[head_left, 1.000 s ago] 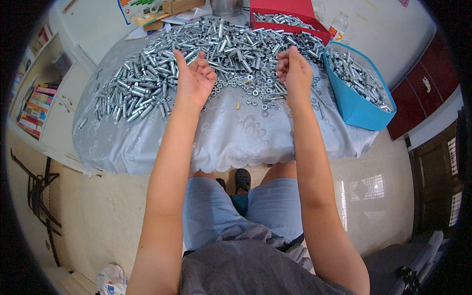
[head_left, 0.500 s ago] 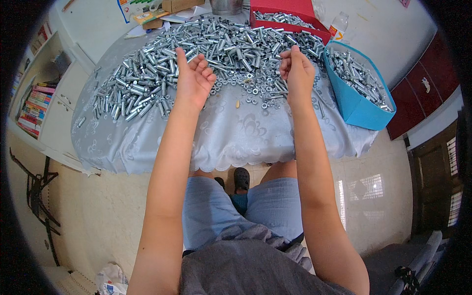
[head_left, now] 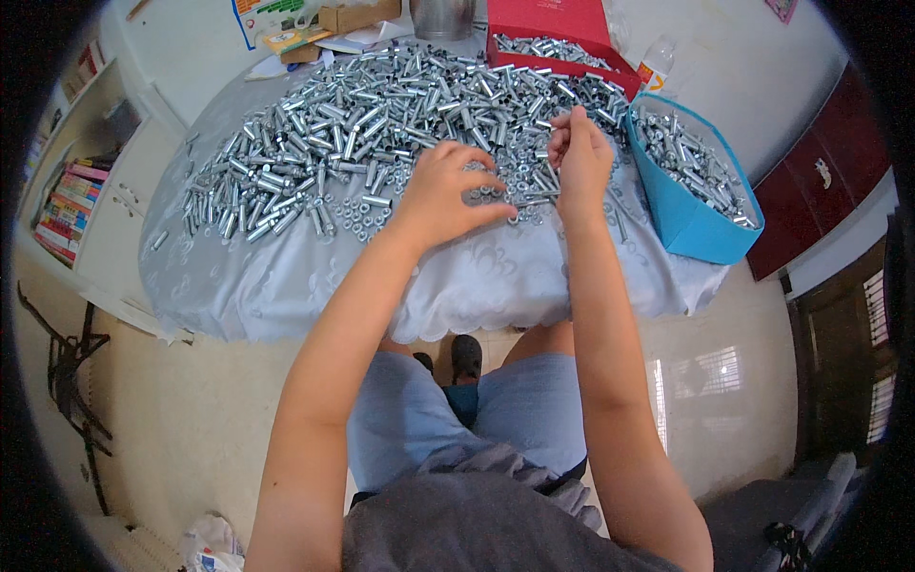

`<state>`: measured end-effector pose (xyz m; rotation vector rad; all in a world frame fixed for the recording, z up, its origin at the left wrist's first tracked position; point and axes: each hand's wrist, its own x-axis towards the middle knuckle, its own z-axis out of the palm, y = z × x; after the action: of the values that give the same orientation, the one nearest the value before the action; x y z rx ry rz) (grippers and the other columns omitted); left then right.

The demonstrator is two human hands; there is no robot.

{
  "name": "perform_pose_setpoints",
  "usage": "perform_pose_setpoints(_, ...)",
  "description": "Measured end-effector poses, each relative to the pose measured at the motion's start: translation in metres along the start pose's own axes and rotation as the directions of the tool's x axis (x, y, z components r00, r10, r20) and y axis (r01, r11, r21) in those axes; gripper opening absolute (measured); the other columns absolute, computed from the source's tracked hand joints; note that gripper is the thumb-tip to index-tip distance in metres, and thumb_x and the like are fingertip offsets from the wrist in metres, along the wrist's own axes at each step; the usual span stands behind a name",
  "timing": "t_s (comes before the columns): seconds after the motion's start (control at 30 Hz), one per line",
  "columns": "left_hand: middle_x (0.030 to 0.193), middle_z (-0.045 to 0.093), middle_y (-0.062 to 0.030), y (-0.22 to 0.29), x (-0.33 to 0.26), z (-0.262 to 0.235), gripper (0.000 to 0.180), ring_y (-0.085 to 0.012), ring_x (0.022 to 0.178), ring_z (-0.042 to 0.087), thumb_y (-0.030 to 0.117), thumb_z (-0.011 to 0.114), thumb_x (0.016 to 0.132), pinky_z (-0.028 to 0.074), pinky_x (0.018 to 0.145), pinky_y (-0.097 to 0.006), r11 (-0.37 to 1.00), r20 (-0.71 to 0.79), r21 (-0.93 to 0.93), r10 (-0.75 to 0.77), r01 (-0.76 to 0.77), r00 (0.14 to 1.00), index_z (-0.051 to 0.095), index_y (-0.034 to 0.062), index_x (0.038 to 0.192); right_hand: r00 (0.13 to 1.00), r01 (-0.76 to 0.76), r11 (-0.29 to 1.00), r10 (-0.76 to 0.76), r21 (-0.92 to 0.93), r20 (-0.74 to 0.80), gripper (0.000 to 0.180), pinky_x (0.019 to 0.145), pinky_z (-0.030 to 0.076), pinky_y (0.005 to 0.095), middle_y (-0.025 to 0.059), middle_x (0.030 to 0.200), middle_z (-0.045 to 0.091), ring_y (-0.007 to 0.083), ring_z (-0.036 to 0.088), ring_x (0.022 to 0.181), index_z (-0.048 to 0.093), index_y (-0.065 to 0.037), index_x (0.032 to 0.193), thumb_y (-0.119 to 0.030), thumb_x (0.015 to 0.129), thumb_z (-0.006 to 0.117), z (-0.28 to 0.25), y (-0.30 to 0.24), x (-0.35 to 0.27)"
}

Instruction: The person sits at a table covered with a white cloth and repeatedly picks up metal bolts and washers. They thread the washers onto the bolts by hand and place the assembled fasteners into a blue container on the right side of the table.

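Note:
My left hand (head_left: 446, 194) hovers palm down over small metal nuts (head_left: 357, 217) near the front of the heap, its fingers curved and spread with nothing seen in them. To its right, my right hand (head_left: 583, 164) is raised with curled fingers and the thumb up; whatever it may hold is hidden. Beyond both hands lies a broad heap of silvery metal sleeves and bolts (head_left: 381, 107). Long thin bolts (head_left: 618, 214) lie on the cloth beside my right wrist.
A blue fabric bin (head_left: 705, 236) full of bolts stands at the table's right edge. Behind it are an open red box (head_left: 553, 17) with more bolts and a plastic bottle (head_left: 656, 63). A metal bucket (head_left: 442, 19) stands at the back. A pale patterned tablecloth (head_left: 238, 291) covers the table.
My left hand has moved right and toward me, turning from palm up to palm down above the nuts. My right hand has stayed nearly in place.

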<state>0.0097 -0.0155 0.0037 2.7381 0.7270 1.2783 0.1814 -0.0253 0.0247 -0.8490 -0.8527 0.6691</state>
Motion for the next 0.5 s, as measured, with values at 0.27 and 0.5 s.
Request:
perform_pose_setpoints(0.27, 0.093, 0.058, -0.0022, 0.001, -0.002, 0.011, 0.02, -0.0228, 0.092, 0.048, 0.028, 0.071, 0.063, 0.038, 0.08, -0.034, 0.999, 0.039, -0.016, 0.038, -0.037, 0.999, 0.067, 0.0114, 0.073, 0.968, 0.009, 0.974, 0.048, -0.225, 0.246, 0.026, 0.043, 0.031, 0.0186, -0.002, 0.055, 0.047, 0.0053, 0.043, 0.048, 0.057, -0.001, 0.073, -0.023, 0.085, 0.052, -0.014, -0.033, -0.004)
perform_pose_setpoints(0.5, 0.091, 0.057, -0.0029, 0.001, -0.005, 0.015, 0.015, -0.0223, 0.092, 0.048, 0.02, 0.067, 0.067, 0.038, 0.081, -0.035, 0.998, 0.086, -0.055, -0.023, 0.028, 0.996, 0.063, 0.0094, 0.077, 0.873, 0.273, 0.583, 0.184, -0.765, 0.452, 0.02, 0.052, 0.041, 0.0263, 0.0078, 0.062, 0.057, 0.0115, 0.052, 0.056, 0.06, 0.002, 0.081, -0.017, 0.076, 0.061, -0.039, -0.045, 0.004)
